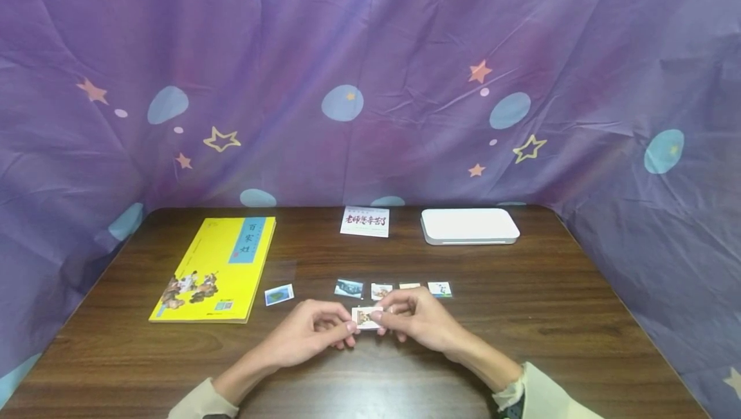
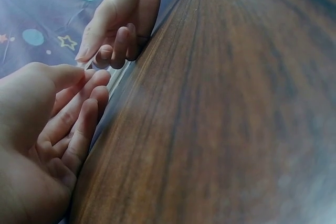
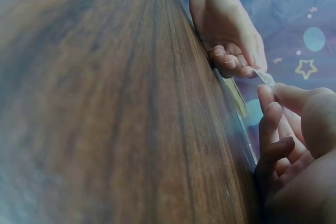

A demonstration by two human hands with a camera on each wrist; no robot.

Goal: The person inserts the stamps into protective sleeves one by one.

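Observation:
Between my two hands is a small white-bordered stamp (image 1: pixel 363 318) with a brownish picture, held close over the table in the head view. My left hand (image 1: pixel 307 333) pinches its left edge between thumb and fingers. On the opposite edge, the thumb and fingers of my right hand (image 1: pixel 427 319) pinch it too. The right wrist view catches the stamp (image 3: pixel 266 78) nearly edge-on between both sets of fingertips. Just beyond the hands lie a bluish stamp (image 1: pixel 349 288), a stamp partly behind the right fingers (image 1: pixel 381 290), and a green-and-white stamp (image 1: pixel 440 289).
Left of the hands lies a blue-green stamp (image 1: pixel 280 295), beside a yellow book (image 1: pixel 222 277). Toward the back are a white card with red writing (image 1: pixel 365 222) and a white flat box (image 1: pixel 470 226). A purple patterned cloth (image 1: pixel 370 84) hangs behind the wooden table (image 1: pixel 550 329).

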